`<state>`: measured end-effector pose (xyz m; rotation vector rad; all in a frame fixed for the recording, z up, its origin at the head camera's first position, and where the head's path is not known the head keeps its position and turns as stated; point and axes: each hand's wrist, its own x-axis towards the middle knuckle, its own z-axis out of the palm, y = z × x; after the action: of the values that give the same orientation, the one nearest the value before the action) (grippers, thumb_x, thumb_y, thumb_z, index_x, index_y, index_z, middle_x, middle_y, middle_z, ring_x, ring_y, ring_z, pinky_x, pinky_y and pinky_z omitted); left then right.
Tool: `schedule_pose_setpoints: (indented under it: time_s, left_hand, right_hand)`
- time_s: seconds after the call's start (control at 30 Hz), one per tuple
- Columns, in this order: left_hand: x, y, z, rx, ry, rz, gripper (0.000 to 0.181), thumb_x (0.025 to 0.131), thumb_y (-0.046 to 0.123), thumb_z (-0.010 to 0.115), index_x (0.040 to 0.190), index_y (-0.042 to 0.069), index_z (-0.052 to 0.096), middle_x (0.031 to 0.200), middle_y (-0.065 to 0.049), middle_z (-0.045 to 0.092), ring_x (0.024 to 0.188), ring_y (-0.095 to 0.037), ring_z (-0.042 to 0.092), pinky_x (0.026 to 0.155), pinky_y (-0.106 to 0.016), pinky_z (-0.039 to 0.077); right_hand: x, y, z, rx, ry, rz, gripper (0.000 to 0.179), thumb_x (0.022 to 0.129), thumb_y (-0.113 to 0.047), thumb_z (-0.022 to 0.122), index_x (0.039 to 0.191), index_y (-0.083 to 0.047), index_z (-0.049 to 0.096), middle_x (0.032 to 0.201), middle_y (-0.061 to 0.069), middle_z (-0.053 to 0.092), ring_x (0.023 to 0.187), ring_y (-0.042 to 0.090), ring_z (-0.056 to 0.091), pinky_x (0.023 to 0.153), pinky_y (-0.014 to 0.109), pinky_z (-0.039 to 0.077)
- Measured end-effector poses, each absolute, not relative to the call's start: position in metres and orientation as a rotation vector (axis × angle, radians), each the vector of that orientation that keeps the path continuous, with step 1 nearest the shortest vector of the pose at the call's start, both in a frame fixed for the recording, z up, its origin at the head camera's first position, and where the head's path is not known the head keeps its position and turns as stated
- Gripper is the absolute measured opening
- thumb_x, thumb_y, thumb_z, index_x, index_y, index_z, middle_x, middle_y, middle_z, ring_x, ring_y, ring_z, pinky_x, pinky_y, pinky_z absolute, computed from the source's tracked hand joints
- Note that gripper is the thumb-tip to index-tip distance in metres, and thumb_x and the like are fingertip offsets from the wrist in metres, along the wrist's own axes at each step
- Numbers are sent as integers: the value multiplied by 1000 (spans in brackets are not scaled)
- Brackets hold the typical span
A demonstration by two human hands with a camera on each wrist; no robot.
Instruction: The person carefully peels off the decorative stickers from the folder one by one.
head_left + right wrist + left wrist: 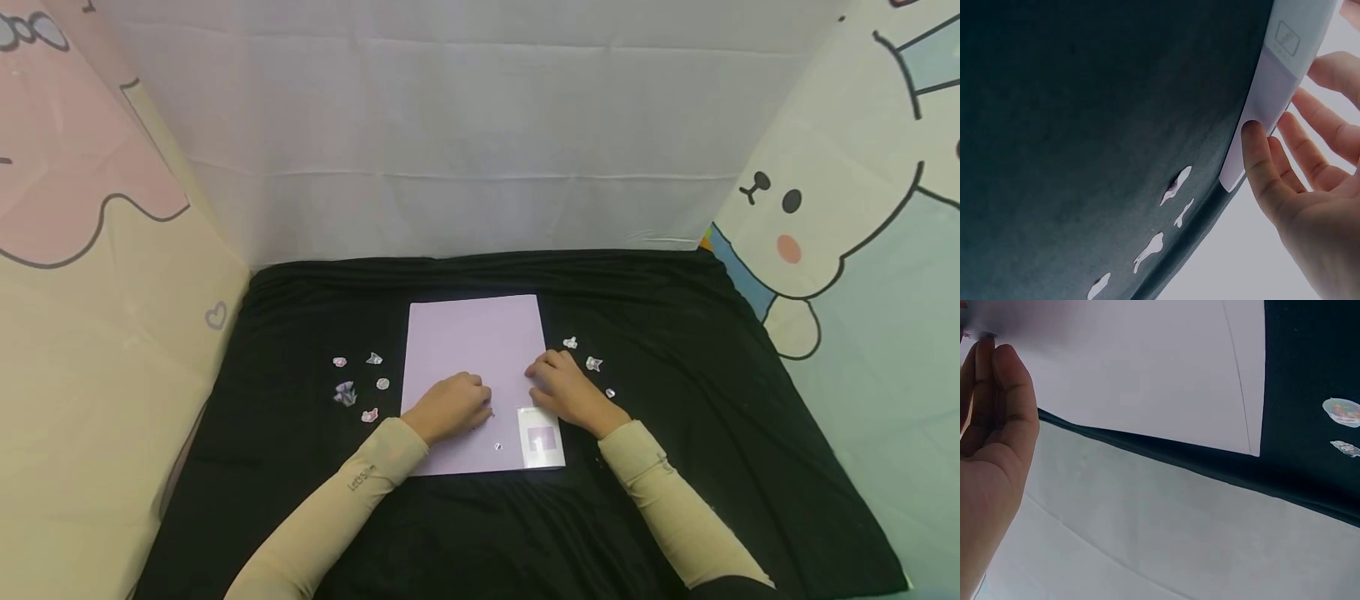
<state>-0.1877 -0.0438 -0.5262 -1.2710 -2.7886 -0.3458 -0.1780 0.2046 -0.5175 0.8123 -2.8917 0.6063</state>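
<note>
A lilac folder or sheet [472,342] lies flat, with a white card [542,454] bearing a lilac square at its lower right corner. Over its middle, my left hand [453,407] has curled fingers and pinches what looks like a tiny sticker [492,412]; most of that piece is hidden. Just below sits another small sticker [498,447] on the lilac surface. My right hand [573,392] rests its loosely extended fingers on the folder's right edge, above the white card. In the right wrist view those fingers [1266,172] touch the edge and hold no separate piece.
Several cut-out stickers, among them a purple one [345,393] and a round one [382,384], lie left of the folder. More stickers [594,364] lie to its right. Black cloth [300,500] covers the table, and a white curtain [480,125] hangs behind.
</note>
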Motion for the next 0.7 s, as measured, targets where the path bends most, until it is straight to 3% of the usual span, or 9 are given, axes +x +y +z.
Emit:
schedule_pose_setpoints:
  time_s: [0.7]
  left_hand:
    - [-181,-39,-527,-1240,-2810,-435,8,87,17,75,90,9,76,77,1,64,68,-12,55,63,-26,49]
  right_hand:
    - [-182,206,-522,852,-2838,601,22,87,-9,73,108,-3,70,110,13,60,99,30,50,87,44,45]
